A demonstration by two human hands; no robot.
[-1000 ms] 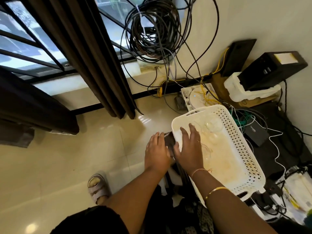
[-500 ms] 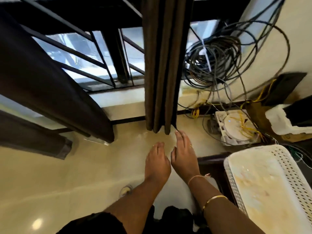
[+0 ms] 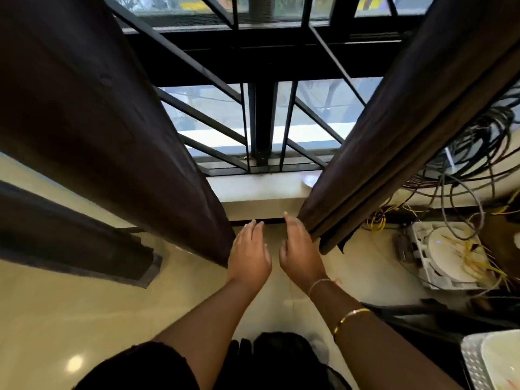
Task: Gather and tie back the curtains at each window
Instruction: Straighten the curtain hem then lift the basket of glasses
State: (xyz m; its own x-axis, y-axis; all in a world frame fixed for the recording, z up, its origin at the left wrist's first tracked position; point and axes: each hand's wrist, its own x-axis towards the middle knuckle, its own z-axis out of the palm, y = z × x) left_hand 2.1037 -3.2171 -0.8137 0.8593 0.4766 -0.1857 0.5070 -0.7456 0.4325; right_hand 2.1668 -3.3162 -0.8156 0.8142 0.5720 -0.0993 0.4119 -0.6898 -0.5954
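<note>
So the left curtain (image 3: 126, 136) hangs just outside our left hand (image 3: 249, 257), and the right curtain (image 3: 394, 136) sits right against our right hand (image 3: 301, 254). Can't tell if it's touching. Each grip is loose, fingers straight, holding nothing. Window grille (image 3: 261, 122) ahead, cable tangle (image 3: 478, 153) further right.

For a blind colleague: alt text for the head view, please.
Open left hand and right hand reach toward a barred window, between the dark left curtain and right curtain, the right hand beside its curtain's edge. Tangled cables hang at right.

R curtain (image 3: 394, 122) top out of frame; basket (image 3: 501, 361) mostly cropped btm-rt.
</note>
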